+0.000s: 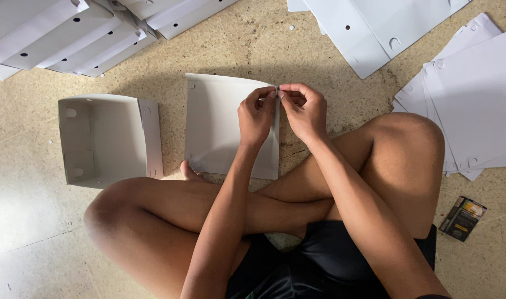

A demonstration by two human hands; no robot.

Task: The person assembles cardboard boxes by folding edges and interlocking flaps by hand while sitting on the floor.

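Sitting cross-legged on the speckled floor [37,232], knees wide, both hands out in front of me.

My left hand [257,115] and right hand [304,111] meet at the right edge of a white cardboard sheet [219,124] — a flat box blank, part folded, lying on the floor just beyond my shins. Both hands are closed in a pinch on that same raised edge, thumbs and fingertips nearly touching each other at the top corner. The flap stands up between the two hands; the rest of the sheet lies flat, with small punched holes near its left corners.

Just left of the sheet sits a finished open box [106,138], white, its opening facing up toward me, one side wall folded out beside the sheet. The two are near but not touching.

Top left — a row of folded white boxes [64,39], overlapping, each with a dark round hole. Top centre-right, more flat cardboard [374,33] with a cut tab. Far right, a stack of flat blanks [474,99], fanned out beside my right knee [408,144].

Lower right on the floor, a small dark packet [462,218], well apart from everything I am handling.
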